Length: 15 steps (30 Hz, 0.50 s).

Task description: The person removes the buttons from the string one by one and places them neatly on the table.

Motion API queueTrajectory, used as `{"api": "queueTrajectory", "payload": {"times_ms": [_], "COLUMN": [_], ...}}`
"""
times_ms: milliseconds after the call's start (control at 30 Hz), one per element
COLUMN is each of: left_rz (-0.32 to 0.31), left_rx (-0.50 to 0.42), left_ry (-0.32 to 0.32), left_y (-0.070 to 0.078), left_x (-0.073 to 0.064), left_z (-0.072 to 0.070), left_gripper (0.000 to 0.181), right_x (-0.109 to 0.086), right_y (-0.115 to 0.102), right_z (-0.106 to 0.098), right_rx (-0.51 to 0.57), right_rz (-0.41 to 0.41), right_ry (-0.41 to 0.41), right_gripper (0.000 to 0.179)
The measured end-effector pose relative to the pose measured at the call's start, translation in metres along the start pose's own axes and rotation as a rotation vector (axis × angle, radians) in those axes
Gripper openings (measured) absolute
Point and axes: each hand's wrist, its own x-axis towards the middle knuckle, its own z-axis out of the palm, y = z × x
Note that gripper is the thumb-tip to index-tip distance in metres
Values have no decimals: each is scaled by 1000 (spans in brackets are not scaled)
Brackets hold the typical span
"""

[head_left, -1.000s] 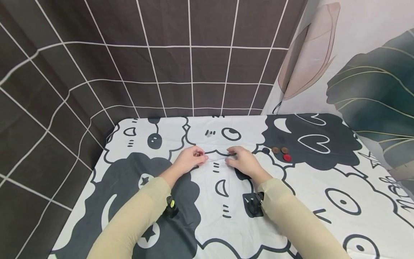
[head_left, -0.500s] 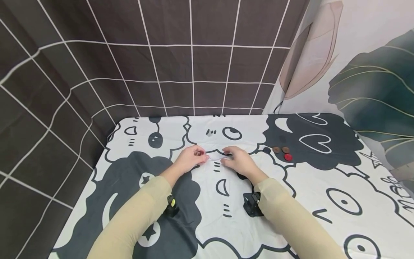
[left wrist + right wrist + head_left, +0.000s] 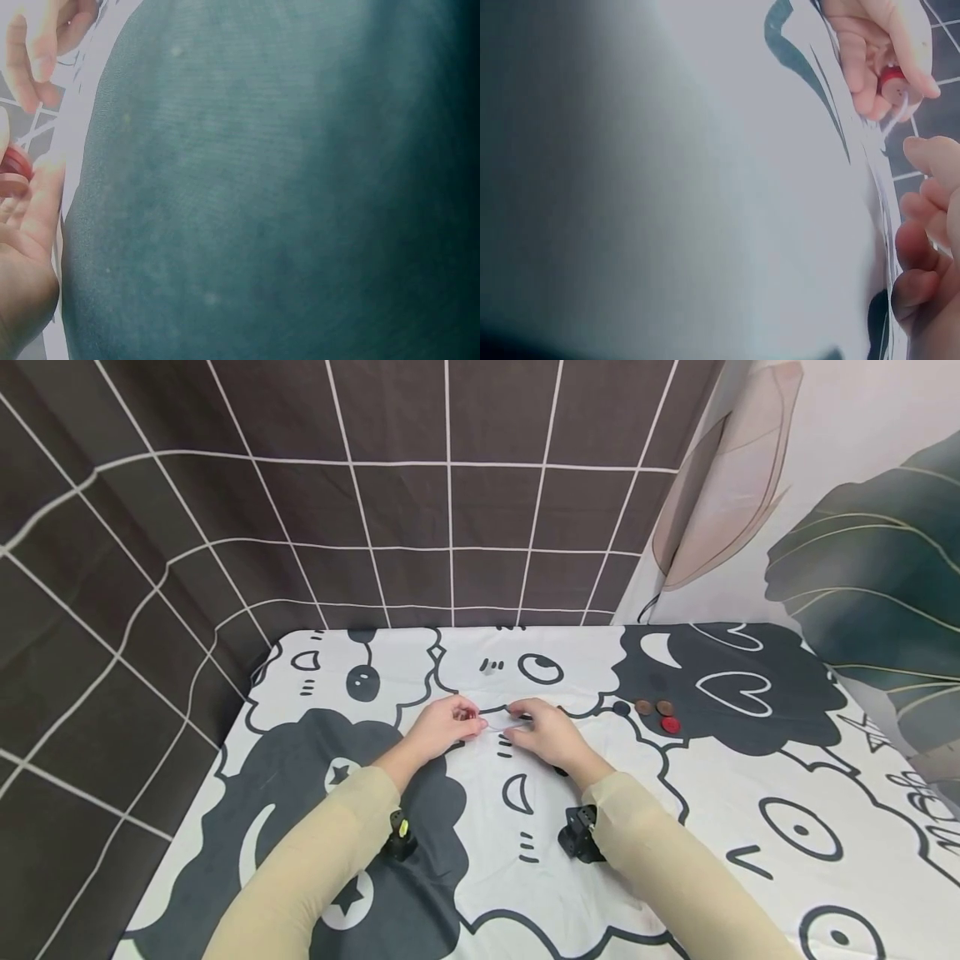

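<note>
In the head view my left hand [image 3: 440, 728] pinches a small stack of round buttons above the patterned cloth. In the right wrist view these are a red button [image 3: 890, 73] and a pinkish-tan one [image 3: 893, 91]. A white cord [image 3: 895, 118] comes out of the stack and runs down toward the cloth. Facing it, a short way to the right, is my right hand [image 3: 550, 732], thumb and forefinger apart, other fingers loosely bent. A thin stretch of cord shows between the hands; its far end is hard to make out.
To the right of the hands on the cloth [image 3: 720, 768] lie a dark button [image 3: 621, 708], two brown buttons [image 3: 642, 707] and a red button [image 3: 670, 725]. A dark grid curtain [image 3: 405, 510] stands at the back and left.
My right hand has moved left, closer to the left hand, and the cord between them has gone from nearly straight to slack. The left hand still holds the buttons.
</note>
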Motion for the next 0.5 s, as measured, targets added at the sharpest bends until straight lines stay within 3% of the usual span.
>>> {"api": "queueTrajectory", "payload": {"times_ms": [500], "left_rz": [26], "left_rx": [25], "left_ry": [0], "left_y": [-3], "left_x": [0], "left_z": [0], "left_gripper": [27], "right_x": [5], "right_y": [-12], "right_z": [11], "right_rx": [15], "right_rz": [-57], "right_ry": [-1], "right_gripper": [41]}}
